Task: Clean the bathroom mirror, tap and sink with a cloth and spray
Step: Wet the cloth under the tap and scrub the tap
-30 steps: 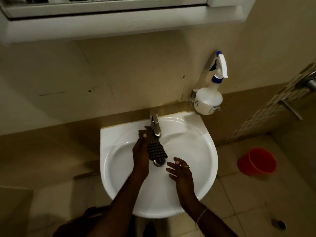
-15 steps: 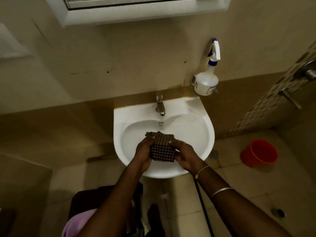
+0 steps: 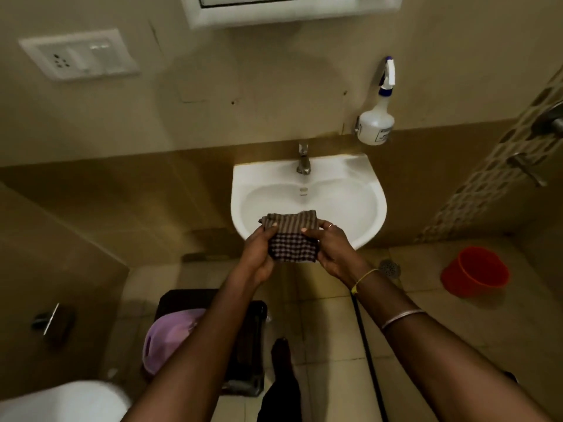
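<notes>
Cloth (image 3: 292,239) (checked, folded) is held over the sink's (image 3: 373,190) front rim. Left hand (image 3: 259,254) and right hand (image 3: 333,249) each pinch one side.

The top edge cuts off your white-framed wall mirror (image 3: 292,13); only its lower frame and a sliver of glass show. Your left hand (image 3: 259,254) and right hand (image 3: 335,251) pinch the folded brown checked cloth (image 3: 291,236), cover its side edges, and with it hide the near rim of the white ceramic sink (image 3: 359,190). The label on the translucent white spray bottle (image 3: 376,124) is too small to read. A blurred white rounded fixture (image 3: 61,400) is clipped at the bottom left corner. Your left forearm hides part of the lilac plastic object (image 3: 170,339).
</notes>
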Tool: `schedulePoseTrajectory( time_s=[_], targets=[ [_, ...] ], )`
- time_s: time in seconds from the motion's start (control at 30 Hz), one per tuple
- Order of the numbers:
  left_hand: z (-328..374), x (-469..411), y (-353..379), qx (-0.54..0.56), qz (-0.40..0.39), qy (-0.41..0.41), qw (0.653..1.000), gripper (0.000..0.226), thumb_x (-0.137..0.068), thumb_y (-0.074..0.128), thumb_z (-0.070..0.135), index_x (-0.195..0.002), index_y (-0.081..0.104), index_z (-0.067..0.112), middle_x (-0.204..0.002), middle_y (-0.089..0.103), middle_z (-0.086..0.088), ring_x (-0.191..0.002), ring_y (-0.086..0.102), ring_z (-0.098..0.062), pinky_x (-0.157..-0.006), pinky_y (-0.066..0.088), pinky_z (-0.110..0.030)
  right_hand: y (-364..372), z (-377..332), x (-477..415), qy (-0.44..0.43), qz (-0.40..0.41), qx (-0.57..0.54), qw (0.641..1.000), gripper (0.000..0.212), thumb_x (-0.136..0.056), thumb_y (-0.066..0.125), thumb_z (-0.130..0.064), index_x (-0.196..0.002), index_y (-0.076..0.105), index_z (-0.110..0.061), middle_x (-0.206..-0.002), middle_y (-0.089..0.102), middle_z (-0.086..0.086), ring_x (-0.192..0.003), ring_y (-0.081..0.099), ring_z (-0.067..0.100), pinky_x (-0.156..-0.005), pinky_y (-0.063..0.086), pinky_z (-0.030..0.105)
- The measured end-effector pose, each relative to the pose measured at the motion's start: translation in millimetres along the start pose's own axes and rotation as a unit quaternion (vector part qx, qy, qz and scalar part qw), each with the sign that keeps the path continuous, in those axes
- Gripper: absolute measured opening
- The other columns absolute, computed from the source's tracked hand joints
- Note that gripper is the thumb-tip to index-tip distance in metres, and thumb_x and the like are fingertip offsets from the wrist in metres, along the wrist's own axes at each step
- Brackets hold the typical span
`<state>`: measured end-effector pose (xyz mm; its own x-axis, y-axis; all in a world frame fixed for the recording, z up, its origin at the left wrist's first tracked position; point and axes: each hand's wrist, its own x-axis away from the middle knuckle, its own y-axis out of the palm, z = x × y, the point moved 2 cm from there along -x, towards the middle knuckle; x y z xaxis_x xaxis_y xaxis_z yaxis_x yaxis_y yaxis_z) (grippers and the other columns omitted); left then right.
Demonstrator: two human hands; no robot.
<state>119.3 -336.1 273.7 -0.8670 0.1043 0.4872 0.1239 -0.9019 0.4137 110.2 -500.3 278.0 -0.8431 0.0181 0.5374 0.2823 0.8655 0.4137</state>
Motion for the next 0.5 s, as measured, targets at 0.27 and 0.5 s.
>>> schedulePoseTrajectory(
  time_s=[0.27, 0.5],
  targets=[
    [15, 63, -69, 0.061, 0.019, 0.017, 0.998, 0.039, -0.106, 0.048, 0.010, -0.145, 0.050, 0.004, -0.138, 0.061, -0.021, -0.120, 0.062, -0.032, -0.098, 0.057, -0.042, 50, 36, 50, 0.025, -0.026, -0.003, 0.999, 0.032, -0.089, 0.063, 0.008, -0.120, 0.066, 0.001, -0.116, 0.073, 0.019, -0.098, 0.072, 0.033, -0.079, 0.063, 0.043],
    [21, 98, -150, 0.049, 0.065, 0.003, 0.997, 0.038, -0.102, 0.052, 0.007, -0.140, 0.056, 0.010, -0.128, 0.069, -0.016, -0.106, 0.072, -0.029, -0.083, 0.061, -0.043, 99, 84, 78, 0.051, -0.079, 0.058, 0.994, 0.025, -0.093, 0.059, 0.005, -0.117, 0.064, -0.001, -0.103, 0.075, 0.011, -0.093, 0.071, 0.026, -0.076, 0.061, 0.036]
  ],
)
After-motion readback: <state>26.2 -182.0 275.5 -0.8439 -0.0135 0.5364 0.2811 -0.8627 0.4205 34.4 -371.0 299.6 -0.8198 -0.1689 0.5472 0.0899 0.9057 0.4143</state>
